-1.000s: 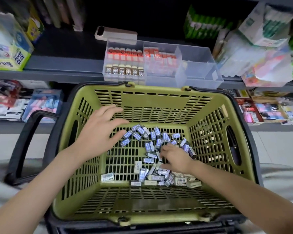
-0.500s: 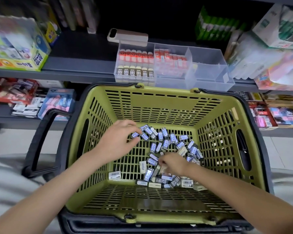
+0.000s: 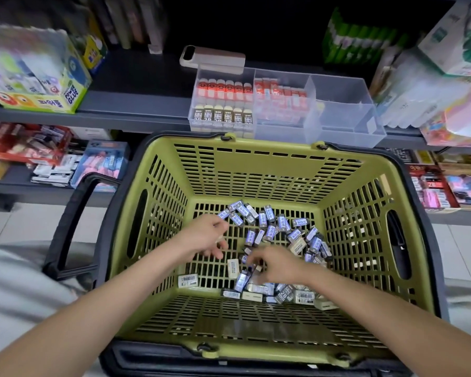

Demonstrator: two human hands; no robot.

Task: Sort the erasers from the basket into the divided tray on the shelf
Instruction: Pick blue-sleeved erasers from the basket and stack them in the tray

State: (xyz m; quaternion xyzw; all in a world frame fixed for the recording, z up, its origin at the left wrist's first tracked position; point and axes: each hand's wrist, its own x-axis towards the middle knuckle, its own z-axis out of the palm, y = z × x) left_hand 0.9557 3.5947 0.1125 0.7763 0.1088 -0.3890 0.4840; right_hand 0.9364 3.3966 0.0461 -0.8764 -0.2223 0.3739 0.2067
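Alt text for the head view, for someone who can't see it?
Two bare hands reach among loose blue-sleeved erasers in a green basket, left hand at the pile's left edge, right hand over its middle; whether either holds one is unclear. Behind it on the shelf, a clear divided tray has two filled compartments and a right one that looks empty.

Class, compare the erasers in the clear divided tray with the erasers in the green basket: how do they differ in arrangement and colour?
The tray erasers stand packed in neat rows; the basket erasers lie scattered loose at all angles. The tray erasers wear red or dark sleeves; the basket erasers are mostly blue-sleeved, with a few pale ones. Both are small sleeved blocks.
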